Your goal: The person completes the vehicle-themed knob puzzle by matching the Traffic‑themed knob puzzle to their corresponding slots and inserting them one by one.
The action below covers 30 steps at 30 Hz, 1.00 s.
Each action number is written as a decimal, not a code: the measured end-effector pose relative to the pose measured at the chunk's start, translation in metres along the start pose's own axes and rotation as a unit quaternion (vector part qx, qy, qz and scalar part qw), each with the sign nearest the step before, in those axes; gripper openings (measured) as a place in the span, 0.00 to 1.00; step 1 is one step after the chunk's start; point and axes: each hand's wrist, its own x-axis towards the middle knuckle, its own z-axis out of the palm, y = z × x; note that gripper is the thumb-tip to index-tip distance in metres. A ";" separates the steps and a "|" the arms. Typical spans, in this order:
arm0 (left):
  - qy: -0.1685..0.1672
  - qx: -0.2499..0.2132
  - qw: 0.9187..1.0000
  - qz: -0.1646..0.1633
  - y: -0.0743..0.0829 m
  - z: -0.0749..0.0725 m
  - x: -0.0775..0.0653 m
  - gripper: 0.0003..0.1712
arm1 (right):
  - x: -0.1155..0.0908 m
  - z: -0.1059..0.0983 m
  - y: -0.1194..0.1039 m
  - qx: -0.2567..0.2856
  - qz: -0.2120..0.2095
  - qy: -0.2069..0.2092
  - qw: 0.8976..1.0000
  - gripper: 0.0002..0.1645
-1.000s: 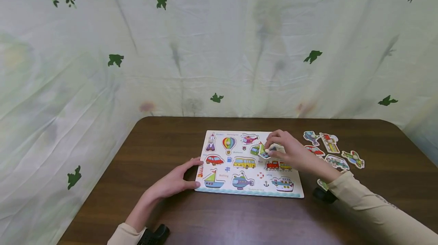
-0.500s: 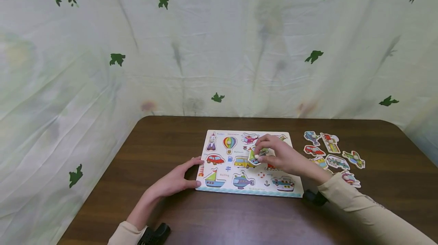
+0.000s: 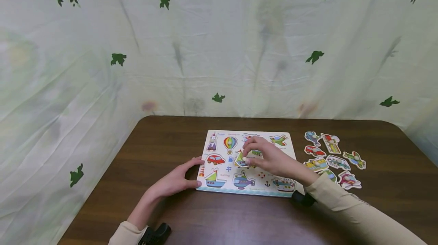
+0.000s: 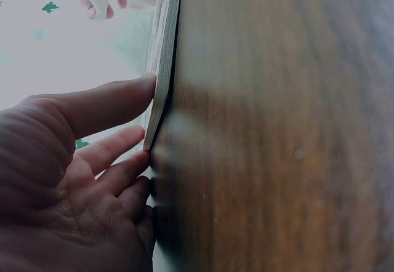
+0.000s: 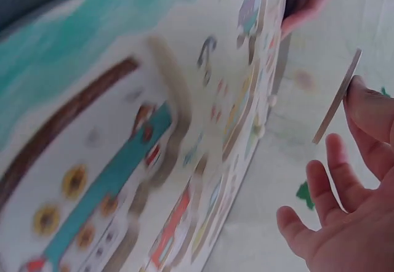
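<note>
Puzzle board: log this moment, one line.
right hand: holds sailboat piece above puzzle board | left hand: touches board's left edge | loose pieces: on table, right of board

On the puzzle board (image 3: 220,154), small print reads "Sailing" beside the sailboat picture (image 3: 215,181) and, less sharply, "Submarine" below the submarine picture (image 3: 241,181). Words along the top, right of the rocket picture (image 3: 212,142), are too faint to read. A blue fuel-pump sign (image 3: 230,159) adjoins the red car (image 3: 216,159).

Brown wood-grain table (image 3: 171,135).
Illustrated board (image 3: 259,183) beneath right hand (image 3: 270,157), left hand (image 3: 176,177) at its edge; loose picture pieces (image 3: 338,162) grouped right of right hand.
</note>
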 end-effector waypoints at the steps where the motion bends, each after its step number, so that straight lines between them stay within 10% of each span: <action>1: 0.000 0.000 1.000 0.001 0.000 0.000 0.000 0.34 | 0.001 0.001 -0.002 0.003 0.002 -0.004 1.000 0.06; 30: 0.002 0.009 1.000 0.021 -0.002 -0.001 0.000 0.34 | 0.034 0.057 -0.034 -0.012 0.035 -0.079 0.996 0.03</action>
